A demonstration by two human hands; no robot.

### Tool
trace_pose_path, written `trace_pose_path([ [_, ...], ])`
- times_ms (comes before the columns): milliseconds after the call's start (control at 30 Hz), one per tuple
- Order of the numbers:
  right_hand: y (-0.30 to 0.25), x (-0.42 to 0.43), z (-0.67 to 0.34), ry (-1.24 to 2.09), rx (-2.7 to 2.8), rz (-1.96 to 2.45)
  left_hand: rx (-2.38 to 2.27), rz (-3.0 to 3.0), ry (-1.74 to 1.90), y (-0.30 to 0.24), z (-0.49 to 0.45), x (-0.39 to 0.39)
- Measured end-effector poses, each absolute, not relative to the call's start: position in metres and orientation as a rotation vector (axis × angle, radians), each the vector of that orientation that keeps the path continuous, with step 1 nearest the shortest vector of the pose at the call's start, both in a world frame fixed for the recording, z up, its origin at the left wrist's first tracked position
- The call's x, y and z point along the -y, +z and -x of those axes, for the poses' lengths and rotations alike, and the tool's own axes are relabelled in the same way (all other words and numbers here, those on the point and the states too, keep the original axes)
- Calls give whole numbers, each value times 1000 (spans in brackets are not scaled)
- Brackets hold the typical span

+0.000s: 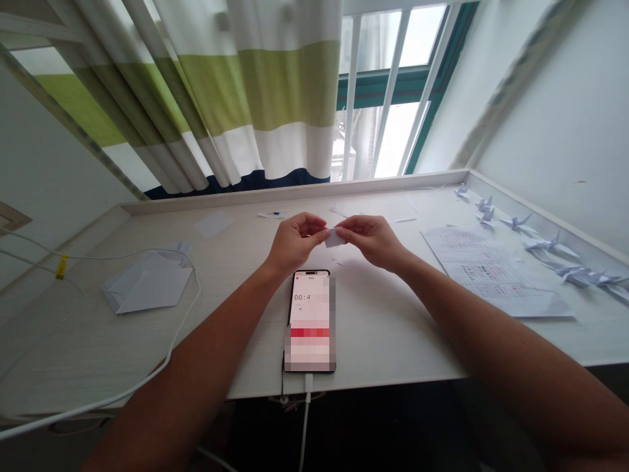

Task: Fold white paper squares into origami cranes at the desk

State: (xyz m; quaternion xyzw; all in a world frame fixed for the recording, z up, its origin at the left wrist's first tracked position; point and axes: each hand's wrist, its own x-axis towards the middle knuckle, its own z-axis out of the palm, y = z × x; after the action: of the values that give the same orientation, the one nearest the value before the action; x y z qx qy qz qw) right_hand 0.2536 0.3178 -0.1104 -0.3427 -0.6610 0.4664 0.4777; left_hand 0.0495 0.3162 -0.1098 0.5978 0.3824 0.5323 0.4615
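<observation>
A small folded piece of white paper (335,239) is held up between my two hands, above the middle of the desk. My left hand (297,242) pinches its left edge between thumb and fingers. On the opposite edge, my right hand (371,239) has its thumb and forefinger closed on the same paper. Just nearer to me lies a phone (310,351) with a timer-like display, partly blurred, and a white cable plugged into its lower end. Tiny paper scraps (340,263) lie beneath the hands.
Several folded paper cranes (515,223) line the right edge of the desk (383,341), beside printed sheets (462,262). At left are stacked white papers (152,282) and a looping white cable (194,295). A single sheet (215,224) lies farther back, before the curtain (295,85).
</observation>
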Motion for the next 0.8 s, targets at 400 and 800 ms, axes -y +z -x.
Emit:
trace_pose_path([
  [400,-106,-316,-255,1143,1555,805,-909,-1506,997,-113,-50,-309],
  [800,-101,-311,-253,1143,1624,836,-932,-1599,1022,-112,-54,-305],
])
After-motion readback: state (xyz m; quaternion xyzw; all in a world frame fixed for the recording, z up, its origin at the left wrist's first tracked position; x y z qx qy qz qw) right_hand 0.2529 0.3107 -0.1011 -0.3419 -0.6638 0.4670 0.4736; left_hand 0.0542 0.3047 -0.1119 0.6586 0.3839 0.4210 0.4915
